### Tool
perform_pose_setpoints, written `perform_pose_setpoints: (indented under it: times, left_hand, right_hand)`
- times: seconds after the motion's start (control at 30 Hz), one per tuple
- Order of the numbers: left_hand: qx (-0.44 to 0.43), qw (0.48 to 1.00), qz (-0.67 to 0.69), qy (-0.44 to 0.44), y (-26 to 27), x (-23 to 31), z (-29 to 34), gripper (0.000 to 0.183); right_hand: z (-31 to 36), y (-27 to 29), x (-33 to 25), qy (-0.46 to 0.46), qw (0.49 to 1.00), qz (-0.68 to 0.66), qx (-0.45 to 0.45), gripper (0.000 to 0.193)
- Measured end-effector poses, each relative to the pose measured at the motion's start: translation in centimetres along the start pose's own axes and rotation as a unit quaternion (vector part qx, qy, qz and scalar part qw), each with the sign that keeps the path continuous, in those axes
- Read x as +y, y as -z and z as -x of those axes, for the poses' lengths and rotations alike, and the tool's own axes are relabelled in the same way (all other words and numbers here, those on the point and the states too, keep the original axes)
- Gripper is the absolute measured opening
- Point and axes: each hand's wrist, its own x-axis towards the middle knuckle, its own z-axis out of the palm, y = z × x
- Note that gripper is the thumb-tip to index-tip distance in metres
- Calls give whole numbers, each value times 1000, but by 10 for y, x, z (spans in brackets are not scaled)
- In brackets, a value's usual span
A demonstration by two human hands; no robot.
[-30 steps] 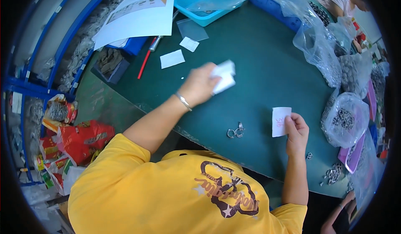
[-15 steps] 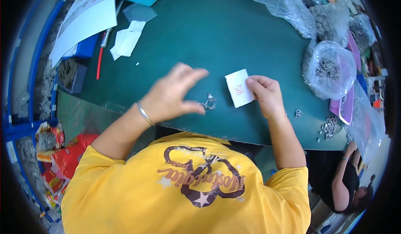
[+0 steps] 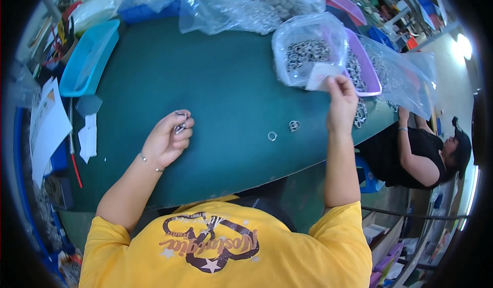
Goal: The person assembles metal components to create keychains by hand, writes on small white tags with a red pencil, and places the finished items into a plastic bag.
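My left hand is closed over the table, its fingers curled round small silver metal pieces; their exact kind is too small to tell. Out to the right, my right hand pinches a small white card with reddish marking between thumb and fingers. The card overlaps the near side of a clear plastic bag full of small metal parts; I cannot tell whether it touches. Between my hands lie a metal ring and a little cluster of rings on the green table.
A purple bin of metal parts stands beside the bag, with loose metal pieces near it. Plastic bags line the far edge. At left are a turquoise tray, papers and a red stick. A person works at right.
My left hand has closed on the metal pieces that lay on the table. My right hand has carried the card over to the clear bag. The view has swung to the right.
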Motion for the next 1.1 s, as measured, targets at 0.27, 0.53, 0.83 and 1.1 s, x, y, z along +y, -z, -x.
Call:
perform_pose_setpoints:
  times: [0.27, 0.53, 0.83, 1.1]
  left_hand:
    - [10, 969, -244, -20, -124, 3, -146, 29]
    - [41, 879, -474, -36, -181, 8, -215, 33]
    - [-82, 886, -216, -401, -255, 95, -79, 24]
    - [148, 778, -169, -587, -156, 114, 30, 17]
  right_hand:
    - [-61, 15, 1, -83, 984, 156, 10, 16]
    - [-92, 9, 11, -133, 974, -183, 11, 15]
    - [-152, -58, -136, 167, 945, -279, -43, 21]
    - [-80, -211, -139, 8, 887, -409, -213, 9]
